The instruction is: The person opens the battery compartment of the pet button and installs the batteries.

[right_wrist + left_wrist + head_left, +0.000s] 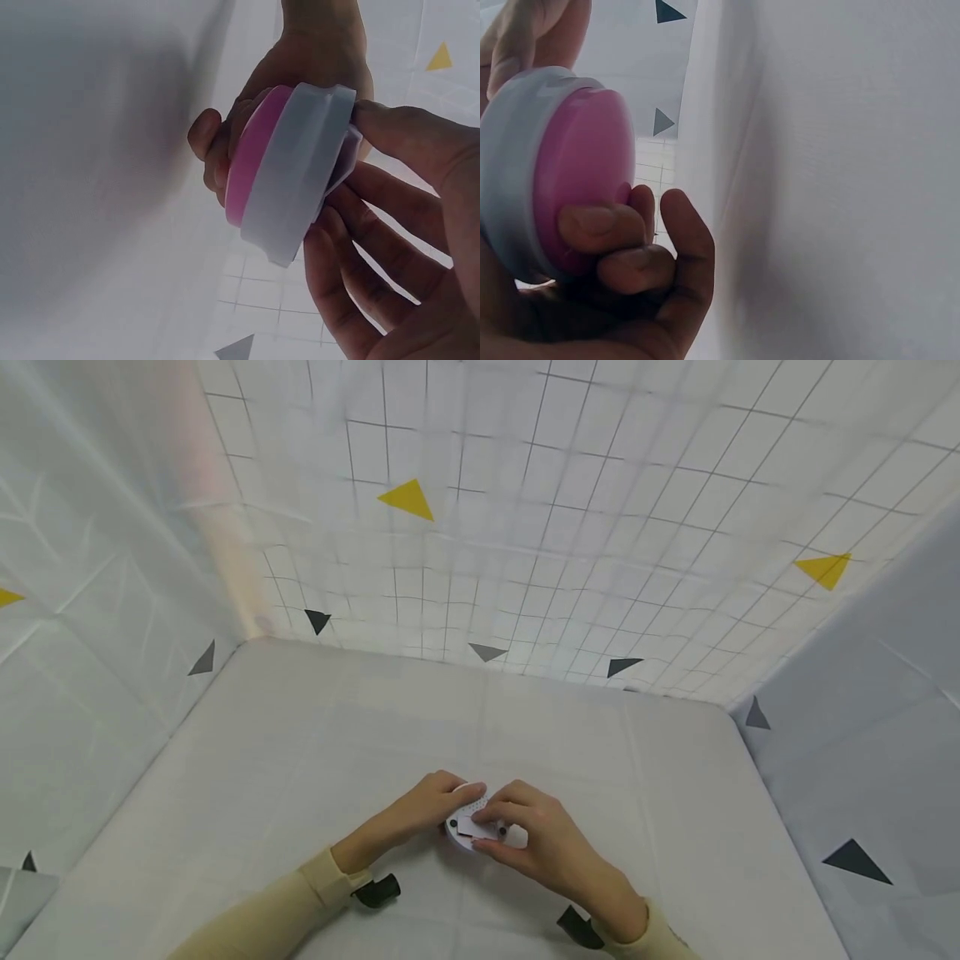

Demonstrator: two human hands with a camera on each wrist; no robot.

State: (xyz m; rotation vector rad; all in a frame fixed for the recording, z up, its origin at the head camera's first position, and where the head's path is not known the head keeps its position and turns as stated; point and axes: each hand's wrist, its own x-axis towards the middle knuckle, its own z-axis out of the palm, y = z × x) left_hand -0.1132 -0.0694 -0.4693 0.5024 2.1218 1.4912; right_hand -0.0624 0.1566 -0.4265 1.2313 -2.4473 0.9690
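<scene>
A round push button (455,841) with a white body and a domed pink top (592,161) is held above the white surface. Its underside, with small holes and dark round feet, faces up in the head view. My left hand (435,796) grips it by the rim, thumb on the underside and fingers curled beneath the pink top. With thumb and fingers, my right hand (546,833) pinches a small white battery cover (472,828) on the underside. In the right wrist view the cover (346,160) stands tilted out from the body. What lies under it is hidden.
A white sheet (337,718) covers the surface beneath the hands. White walls rise around it, the back one (495,543) with grid lines and yellow, grey and black triangles. Black wrist mounts (378,891) stick out by both cuffs.
</scene>
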